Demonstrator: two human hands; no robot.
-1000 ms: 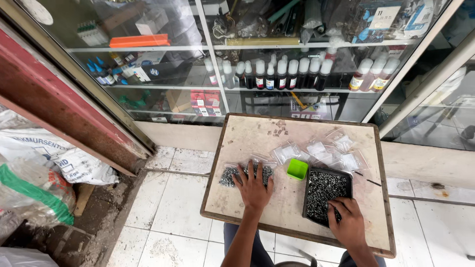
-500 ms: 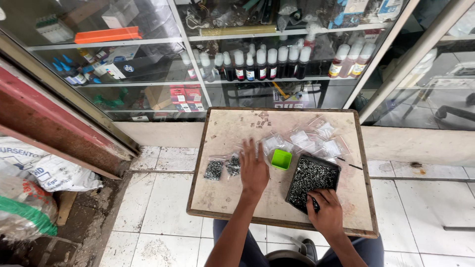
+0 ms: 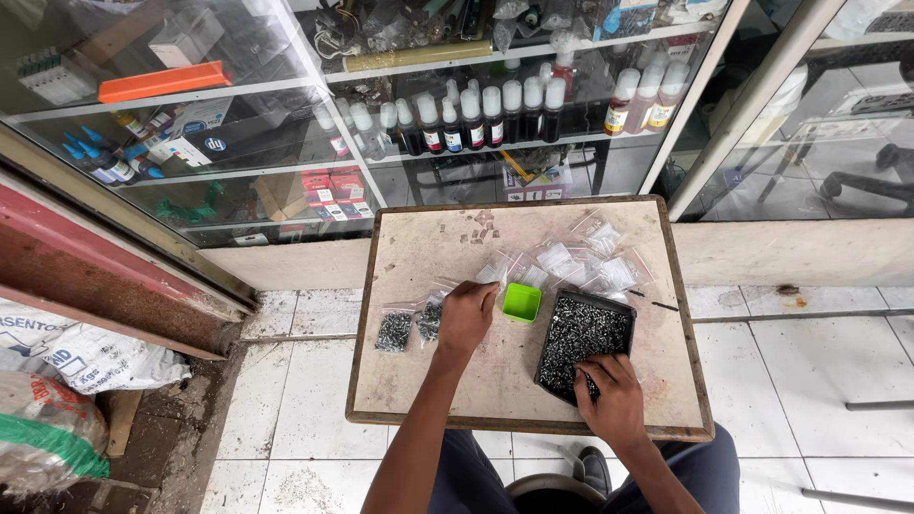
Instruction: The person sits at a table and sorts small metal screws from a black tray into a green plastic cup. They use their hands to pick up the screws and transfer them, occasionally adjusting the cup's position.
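- Left hand (image 3: 465,316) has moved from the filled bags (image 3: 407,326) toward the empty bags (image 3: 571,262) at one o'clock; its fingers curl, possibly pinching one.
- Right hand (image 3: 609,400) stays closed, fingertips in the screws at the tray's (image 3: 583,335) near corner.
- Green cup (image 3: 521,302) sits between the hands.

The table top (image 3: 428,371) is worn, matt wood with a scuffed, pale surface and a darker wooden rim. The tray (image 3: 621,326) is black, matt plastic, filled with small shiny metal screws (image 3: 576,338). The little bags (image 3: 595,257) are clear, glossy plastic. The small cup (image 3: 521,302) is smooth bright-green plastic.
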